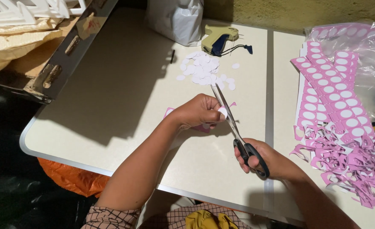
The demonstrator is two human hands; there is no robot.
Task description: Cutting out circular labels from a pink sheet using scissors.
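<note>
We see a pale cream worktop with a grey rim, made of two panels joined by a seam, lit brightly at the centre while the floor to the left lies in deep shadow. Our left hand is closed around a small pink paper strip with white round labels, held just above the worktop near its middle. Our right hand grips the black-handled steel scissors, fingers through the loops, the blades partly apart with the strip between them. Beyond the hands lies a loose heap of white cut paper circles, and behind that a beige and blue tagging gun beside a white plastic bag. On the right panel sits a stack of pink label sheets, with a tangle of pink paper offcuts in front of it and a clear plastic wrapper behind. An orange cloth shows under the worktop edge.
</note>
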